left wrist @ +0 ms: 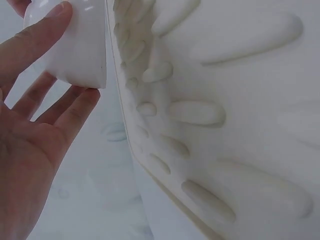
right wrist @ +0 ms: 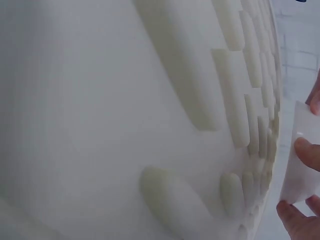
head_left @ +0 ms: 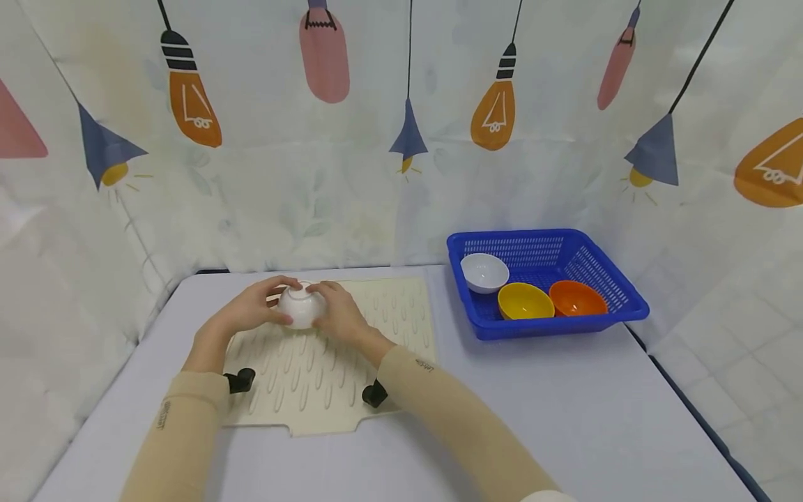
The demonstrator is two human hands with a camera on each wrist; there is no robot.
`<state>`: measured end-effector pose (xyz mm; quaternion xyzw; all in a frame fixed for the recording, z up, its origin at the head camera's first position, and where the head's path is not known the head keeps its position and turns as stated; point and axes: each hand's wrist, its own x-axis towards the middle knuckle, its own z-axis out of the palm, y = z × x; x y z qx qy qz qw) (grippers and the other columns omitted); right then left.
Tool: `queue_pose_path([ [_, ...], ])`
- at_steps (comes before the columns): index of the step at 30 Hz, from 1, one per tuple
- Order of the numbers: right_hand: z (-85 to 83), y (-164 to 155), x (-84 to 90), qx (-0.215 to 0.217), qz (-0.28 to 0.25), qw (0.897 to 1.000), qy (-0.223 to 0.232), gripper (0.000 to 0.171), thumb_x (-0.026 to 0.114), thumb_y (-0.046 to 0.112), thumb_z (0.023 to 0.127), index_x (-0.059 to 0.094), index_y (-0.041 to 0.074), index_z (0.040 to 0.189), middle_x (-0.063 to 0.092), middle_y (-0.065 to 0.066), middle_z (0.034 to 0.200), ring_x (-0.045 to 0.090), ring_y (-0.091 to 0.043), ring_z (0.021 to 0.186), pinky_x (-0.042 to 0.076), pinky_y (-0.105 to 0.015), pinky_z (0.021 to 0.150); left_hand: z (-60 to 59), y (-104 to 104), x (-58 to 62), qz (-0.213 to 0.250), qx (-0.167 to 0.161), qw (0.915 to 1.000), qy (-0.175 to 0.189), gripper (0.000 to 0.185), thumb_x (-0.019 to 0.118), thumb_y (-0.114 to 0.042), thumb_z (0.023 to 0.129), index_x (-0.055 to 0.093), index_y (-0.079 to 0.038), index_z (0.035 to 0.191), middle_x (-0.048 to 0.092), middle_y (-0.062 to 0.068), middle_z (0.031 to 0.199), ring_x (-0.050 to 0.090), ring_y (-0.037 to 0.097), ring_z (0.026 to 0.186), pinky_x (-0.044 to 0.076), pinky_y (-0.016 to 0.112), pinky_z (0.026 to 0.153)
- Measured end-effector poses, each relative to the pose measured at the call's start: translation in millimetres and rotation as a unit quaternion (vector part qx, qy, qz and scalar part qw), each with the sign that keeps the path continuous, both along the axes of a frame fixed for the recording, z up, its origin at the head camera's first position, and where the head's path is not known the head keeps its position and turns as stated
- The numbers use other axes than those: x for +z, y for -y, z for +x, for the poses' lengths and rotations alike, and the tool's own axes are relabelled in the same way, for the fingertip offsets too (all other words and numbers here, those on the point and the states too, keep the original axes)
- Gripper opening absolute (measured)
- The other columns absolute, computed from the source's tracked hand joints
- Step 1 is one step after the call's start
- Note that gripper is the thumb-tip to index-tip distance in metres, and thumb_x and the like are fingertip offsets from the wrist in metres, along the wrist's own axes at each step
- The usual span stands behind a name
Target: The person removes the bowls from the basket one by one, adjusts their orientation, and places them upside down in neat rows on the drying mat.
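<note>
A white bowl (head_left: pixel 304 310) is held upside down between both hands, its foot ring facing up and its rim toward the cream ribbed mat (head_left: pixel 276 397). My left hand (head_left: pixel 254 307) grips its left side, thumb and fingers spread round the wall. From the other side my right hand (head_left: pixel 339 312) holds it with bent fingers. In the left wrist view, a narrow gap shows between the bowl's rim (left wrist: pixel 102 60) and the mat's raised ribs (left wrist: pixel 197 112). Only part of the bowl (right wrist: pixel 297 175) appears at the right wrist view's edge, with fingertips on it.
On the right of the white-covered table (head_left: pixel 477 411) stands a blue plastic basket (head_left: pixel 467 307). Inside it are a white bowl (head_left: pixel 485 273), a yellow bowl (head_left: pixel 525 302) and an orange bowl (head_left: pixel 577 300). A patterned curtain (head_left: pixel 351 188) hangs behind the table.
</note>
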<state>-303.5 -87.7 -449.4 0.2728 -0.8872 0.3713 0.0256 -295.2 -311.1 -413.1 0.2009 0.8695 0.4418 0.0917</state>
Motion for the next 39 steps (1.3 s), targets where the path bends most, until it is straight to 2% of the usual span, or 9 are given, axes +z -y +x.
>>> queue_pose_path([
  [4, -1.3, 2, -1.1, -0.014, 0.001, 1.0, -0.005, 0.062, 0.083, 0.003, 0.085, 0.059, 0.016, 0.141, 0.049, -0.009, 0.149, 0.049, -0.023, 0.136, 0.041, -0.03, 0.111, -4.7, 0, -0.1, -0.008, 0.002, 1.0, -0.005, 0.066, 0.083, 0.0, 0.084, 0.051, 0.0, 0.142, 0.034, 0.024, 0.158, 0.028, 0.053, 0.145, 0.049, 0.059, 0.1],
  [11, -1.6, 3, -9.9, -0.014, 0.001, 1.0, 0.015, 0.06, 0.08, 0.0, 0.086, 0.062, 0.016, 0.141, 0.051, -0.01, 0.148, 0.051, -0.024, 0.135, 0.043, -0.031, 0.108, -5.7, 1, -10.0, -0.013, 0.001, 0.9998, 0.015, 0.062, 0.082, 0.002, 0.084, 0.053, -0.001, 0.138, 0.034, 0.025, 0.157, 0.028, 0.052, 0.145, 0.037, 0.06, 0.111],
  [15, -1.8, 2, -12.7, -0.008, 0.007, 1.0, 0.019, 0.059, 0.078, -0.001, 0.086, 0.063, 0.016, 0.14, 0.053, -0.009, 0.147, 0.051, -0.023, 0.135, 0.043, -0.031, 0.109, -5.6, 3, -16.2, -0.015, -0.003, 0.9997, 0.02, 0.061, 0.082, 0.003, 0.084, 0.053, 0.0, 0.138, 0.035, 0.026, 0.156, 0.028, 0.053, 0.145, 0.034, 0.061, 0.113],
  [20, -6.4, -6, -8.4, 0.027, 0.014, 0.999, 0.024, 0.062, 0.077, 0.0, 0.087, 0.059, 0.015, 0.145, 0.056, -0.007, 0.146, 0.052, -0.019, 0.133, 0.043, -0.027, 0.107, -6.4, 3, -16.2, -0.015, -0.004, 0.9998, 0.015, 0.061, 0.081, 0.005, 0.084, 0.052, 0.002, 0.138, 0.034, 0.027, 0.156, 0.027, 0.055, 0.144, 0.034, 0.063, 0.113],
  [26, -16.6, -24, 4.9, 0.079, 0.03, 0.992, 0.09, 0.069, 0.078, 0.009, 0.091, 0.047, 0.016, 0.152, 0.056, -0.006, 0.146, 0.058, -0.02, 0.127, 0.051, -0.028, 0.096, -5.3, 1, -11.9, -0.017, -0.006, 0.9998, 0.013, 0.061, 0.08, 0.005, 0.085, 0.05, 0.003, 0.139, 0.032, 0.029, 0.156, 0.025, 0.056, 0.144, 0.036, 0.063, 0.111],
  [32, -25.3, -42, 8.0, 0.103, 0.065, 0.988, 0.097, 0.057, 0.073, 0.01, 0.096, 0.05, 0.012, 0.148, 0.052, -0.005, 0.149, 0.057, -0.026, 0.129, 0.049, -0.025, 0.099, -6.2, -4, -12.4, -0.034, 0.013, 0.9993, 0.007, 0.057, 0.08, -0.013, 0.091, 0.051, 0.002, 0.139, 0.037, 0.027, 0.154, 0.028, 0.056, 0.143, 0.04, 0.064, 0.107],
  [34, -26.0, -48, 8.1, 0.103, 0.066, 0.988, 0.096, 0.052, 0.071, 0.01, 0.097, 0.053, 0.01, 0.146, 0.053, -0.005, 0.148, 0.058, -0.026, 0.128, 0.049, -0.025, 0.098, -7.0, -5, -13.9, -0.048, 0.024, 0.9986, 0.002, 0.056, 0.079, -0.021, 0.094, 0.052, -0.001, 0.138, 0.038, 0.027, 0.154, 0.03, 0.057, 0.142, 0.039, 0.065, 0.107],
  [39, -27.4, -60, 10.2, 0.104, 0.065, 0.989, 0.085, 0.043, 0.066, 0.011, 0.1, 0.057, 0.009, 0.142, 0.055, -0.007, 0.145, 0.062, -0.025, 0.122, 0.051, -0.024, 0.094, -6.1, -10, -15.5, -0.076, 0.051, 0.9958, -0.007, 0.054, 0.078, -0.029, 0.094, 0.053, -0.004, 0.135, 0.041, 0.027, 0.152, 0.033, 0.057, 0.14, 0.037, 0.067, 0.108],
])
